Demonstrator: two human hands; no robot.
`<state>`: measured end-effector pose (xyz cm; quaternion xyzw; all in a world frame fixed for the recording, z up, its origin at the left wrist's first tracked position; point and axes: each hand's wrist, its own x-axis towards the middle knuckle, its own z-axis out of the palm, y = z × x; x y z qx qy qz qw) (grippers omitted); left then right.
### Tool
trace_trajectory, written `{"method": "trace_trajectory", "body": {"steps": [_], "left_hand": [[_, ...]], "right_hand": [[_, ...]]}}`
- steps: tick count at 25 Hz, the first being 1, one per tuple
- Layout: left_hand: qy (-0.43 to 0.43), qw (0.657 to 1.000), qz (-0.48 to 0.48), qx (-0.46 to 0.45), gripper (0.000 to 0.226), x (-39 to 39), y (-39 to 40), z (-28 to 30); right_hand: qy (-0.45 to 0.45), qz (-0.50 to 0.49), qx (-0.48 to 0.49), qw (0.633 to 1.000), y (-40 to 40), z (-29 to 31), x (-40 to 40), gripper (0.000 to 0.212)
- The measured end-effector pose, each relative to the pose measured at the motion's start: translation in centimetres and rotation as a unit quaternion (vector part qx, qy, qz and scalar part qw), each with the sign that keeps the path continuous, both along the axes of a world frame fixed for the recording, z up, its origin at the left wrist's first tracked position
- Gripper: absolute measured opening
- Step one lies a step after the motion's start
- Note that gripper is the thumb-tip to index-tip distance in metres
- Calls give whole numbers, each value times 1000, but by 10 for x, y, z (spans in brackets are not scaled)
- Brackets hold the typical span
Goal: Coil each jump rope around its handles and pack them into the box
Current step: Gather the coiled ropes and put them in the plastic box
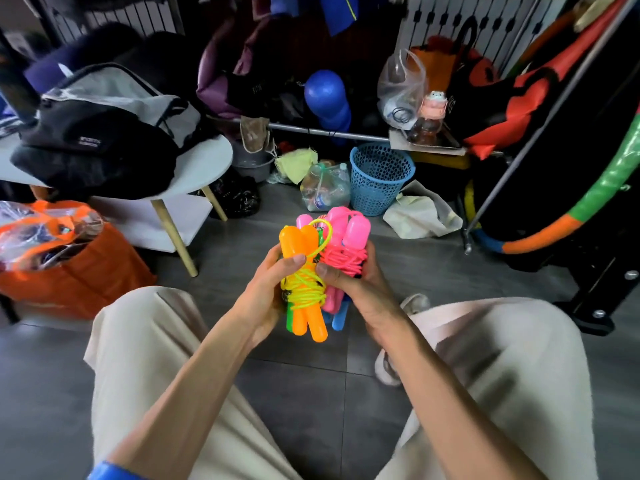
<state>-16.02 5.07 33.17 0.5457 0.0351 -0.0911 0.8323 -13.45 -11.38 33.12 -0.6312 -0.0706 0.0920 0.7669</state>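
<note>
Both hands hold a bundle of coiled jump ropes above my knees. In front is an orange-handled rope (304, 317) with yellow cord wound round its two handles. My left hand (266, 289) grips it from the left, thumb across the handles. Beside it a pink-handled rope (349, 230) wrapped in pink cord sits in my right hand (360, 289), whose thumb presses the middle of the bundle. Green and blue handles (339, 317) show behind and below. No box can be seen.
A blue mesh basket (381, 178) stands on the grey floor ahead. A white low table (207, 161) with a black bag lies to the left, an orange bag (76, 271) beneath it. A striped hoop (588, 202) and metal stand are on the right.
</note>
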Motion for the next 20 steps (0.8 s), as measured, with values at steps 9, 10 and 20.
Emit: {"method": "trace_trajectory", "body": {"steps": [9,10,20], "left_hand": [[58,998,7,-5,74,49,15,-40],[67,998,13,-9,73,58,16,-48],[124,992,15,14,79,224,54,-84]], "right_hand": [[63,5,-23,998,17,-37,46,78],[73,2,-24,997,19,-44,57,80],[149,30,-46,987,60,-79,230,85]]}}
